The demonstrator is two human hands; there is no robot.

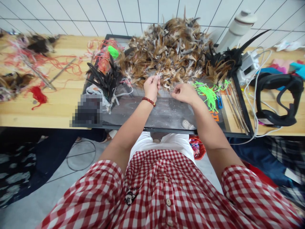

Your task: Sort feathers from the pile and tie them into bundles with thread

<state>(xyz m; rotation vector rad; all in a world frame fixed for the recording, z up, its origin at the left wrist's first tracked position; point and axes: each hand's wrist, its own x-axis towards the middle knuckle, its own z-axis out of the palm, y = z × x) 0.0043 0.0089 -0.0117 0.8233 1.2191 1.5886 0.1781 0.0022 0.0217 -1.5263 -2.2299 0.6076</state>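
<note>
A large heap of brown and white feathers (pixel 171 47) covers the back of a dark tray (pixel 133 113). At the heap's front edge is my left hand (pixel 151 86), with a red bead bracelet on its wrist. Its thumb and fingers are pinched together at the feathers, and what they hold is too small to tell. My right hand (pixel 184 93) hovers to the right over the tray, fingers curled in; anything between them cannot be made out. Beside it lie bright green cords (pixel 206 93) and a small blue tool (pixel 219 100).
Black feathers (pixel 108 78) lie at the tray's left, and more black feathers (pixel 228 60) at its right. Thin sticks (pixel 235 106) rest along the right edge. A white bottle (pixel 235 30), cables and a black headset (pixel 278 98) stand right. Red threads (pixel 38 95) lie left.
</note>
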